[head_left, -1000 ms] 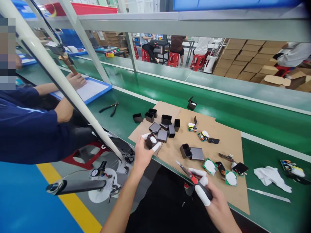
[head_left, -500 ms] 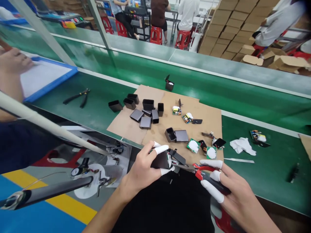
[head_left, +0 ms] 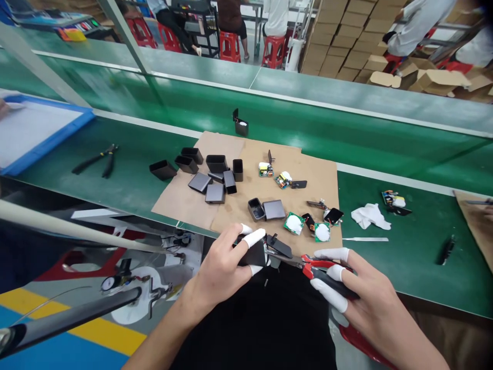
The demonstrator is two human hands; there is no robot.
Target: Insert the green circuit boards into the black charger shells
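My left hand (head_left: 227, 262), with white finger cots on its fingertips, is closed around a dark charger-like case (head_left: 252, 253). The case's open end faces right, and a black end cap (head_left: 280, 246) hangs beside it. My right hand (head_left: 352, 282), also in finger cots, grips red-and-black pliers (head_left: 327, 275). The pliers' long jaws reach into the open end of the case; what their tips touch is hidden. Just beyond the pliers, circuit boards with white pads, one of them a green board (head_left: 294, 224), lie on the cardboard (head_left: 246, 205).
Several empty dark casings (head_left: 214, 193) stand and lie on the cardboard. Black-handled cutters (head_left: 96, 160) rest on the green bench at left. A white cloth (head_left: 370, 216), a thin strip (head_left: 365, 239) and a black tool (head_left: 446, 251) lie at right. A slanted pole (head_left: 77, 226) crosses the left side.
The view has shifted so the bench items appear further left. Both hands keep their grips, with the pliers still at the case's open end. A co-worker's arm at left has mostly left the view.
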